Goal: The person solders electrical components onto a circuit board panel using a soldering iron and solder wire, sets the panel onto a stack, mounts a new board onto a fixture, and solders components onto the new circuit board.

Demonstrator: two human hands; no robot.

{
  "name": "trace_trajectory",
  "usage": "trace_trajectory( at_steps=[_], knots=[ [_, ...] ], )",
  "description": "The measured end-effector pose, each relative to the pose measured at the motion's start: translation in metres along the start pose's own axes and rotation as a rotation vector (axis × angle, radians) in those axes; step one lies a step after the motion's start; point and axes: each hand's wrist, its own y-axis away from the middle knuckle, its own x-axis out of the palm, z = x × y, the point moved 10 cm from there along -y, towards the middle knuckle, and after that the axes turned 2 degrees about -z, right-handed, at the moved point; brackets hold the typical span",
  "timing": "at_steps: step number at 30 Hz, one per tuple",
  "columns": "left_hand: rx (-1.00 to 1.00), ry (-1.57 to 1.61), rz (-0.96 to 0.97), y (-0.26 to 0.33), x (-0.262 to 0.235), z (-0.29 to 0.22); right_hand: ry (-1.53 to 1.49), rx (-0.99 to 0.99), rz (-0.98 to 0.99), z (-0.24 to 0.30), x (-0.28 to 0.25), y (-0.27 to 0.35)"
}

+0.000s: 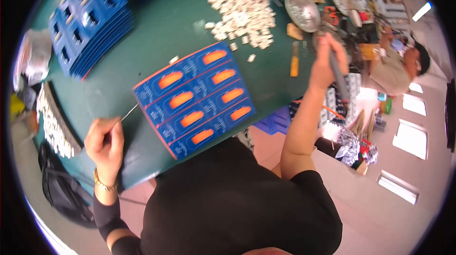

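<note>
In front of me a blue printed card sheet (202, 100) with several bright orange oval patches and orange edges lies on the green table. My left hand (103, 143), a gold bracelet at its wrist, is closed in a pinch on a thin metal rod (129, 112). The rod points up toward the sheet's left edge; its kind I cannot make out. Off to the right, my right hand (329, 60) is raised and wrapped round a long dark-grey tool (339, 81), blurred. A pile of small white pieces (244, 17) sits beyond the sheet.
A stack of blue cut-out cards (88, 24) stands far left. A metal bowl (302, 11) and a yellow-handled blade (294, 60) are near the right hand. A curved tray of white pieces (54, 122) lies left. Another person (394, 67) sits at the cluttered right side.
</note>
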Motion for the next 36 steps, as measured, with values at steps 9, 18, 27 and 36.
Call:
trace_trajectory(
  at_steps=[9, 18, 27, 36],
  knots=[
    [-0.117, -0.055, 0.214, -0.056, 0.056, -0.033, -0.560, 0.214, 0.293, 0.063, 0.048, 0.073],
    [0.172, -0.152, 0.094, -0.067, 0.089, -0.044, -0.598, 0.050, 0.654, 0.144, 0.094, 0.093],
    [0.202, -0.109, 0.097, -0.064, 0.088, -0.045, -0.579, 0.022, 0.641, 0.148, 0.100, 0.092],
    [0.201, -0.121, 0.123, -0.062, 0.093, -0.042, -0.556, -0.010, 0.647, 0.153, 0.104, 0.096]
  ],
)
